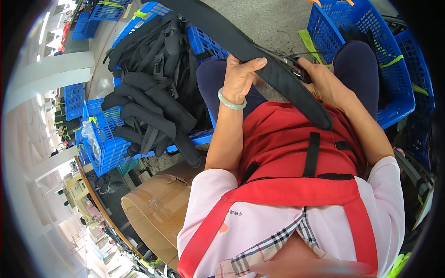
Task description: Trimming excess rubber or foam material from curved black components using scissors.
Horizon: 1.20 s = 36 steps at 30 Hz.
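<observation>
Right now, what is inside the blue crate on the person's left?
The blue crate is heaped with black padded straps that spill over its rim. What lies beneath the pile is covered, so it cannot be told.

Single view — head-worn fisheye, left of a side-by-side pair, looking steeply down the person's own front. Very close: red apron (pixel 296 153) and pink sleeves fill the lower half, forearms rise from the bottom edge to mid-frame. Floor (pixel 273 23) lies at the top, far side. Blue crates (pixel 109 148) flank left and right — edges bow toward the dark circular rim. No second view to overlap.
</observation>
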Motion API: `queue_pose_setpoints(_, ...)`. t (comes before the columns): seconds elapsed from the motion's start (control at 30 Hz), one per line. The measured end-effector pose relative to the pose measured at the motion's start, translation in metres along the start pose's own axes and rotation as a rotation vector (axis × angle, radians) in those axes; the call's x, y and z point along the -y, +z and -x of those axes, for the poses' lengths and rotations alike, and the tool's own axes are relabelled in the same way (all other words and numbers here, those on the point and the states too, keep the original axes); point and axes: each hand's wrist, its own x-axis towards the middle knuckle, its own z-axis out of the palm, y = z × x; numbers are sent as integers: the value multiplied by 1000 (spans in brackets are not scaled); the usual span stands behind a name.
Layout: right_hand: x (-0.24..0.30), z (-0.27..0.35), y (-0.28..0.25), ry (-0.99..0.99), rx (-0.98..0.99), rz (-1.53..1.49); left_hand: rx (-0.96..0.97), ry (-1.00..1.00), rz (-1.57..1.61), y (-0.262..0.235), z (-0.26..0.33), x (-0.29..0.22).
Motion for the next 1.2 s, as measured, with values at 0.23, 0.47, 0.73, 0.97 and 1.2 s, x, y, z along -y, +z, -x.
queue_pose_setpoints(0.23,10,-3,-3,137,43,-29,35,9,21,-5,3,2)
queue_pose_setpoints(0.47,-9,-1,5,31,-71,44,-83,7,70,-3,1,-15)
queue_pose_setpoints(0.73,-6,-2,12,78,-55,51,-70,33,29,1,3,-3)
queue_pose_setpoints(0.97,7,-1,-1,-35,-49,63,-58,10,24,1,3,1)
queue_pose_setpoints(1.2,6,0,2,47,-53,-20,-4,-33,106,-1,3,4)
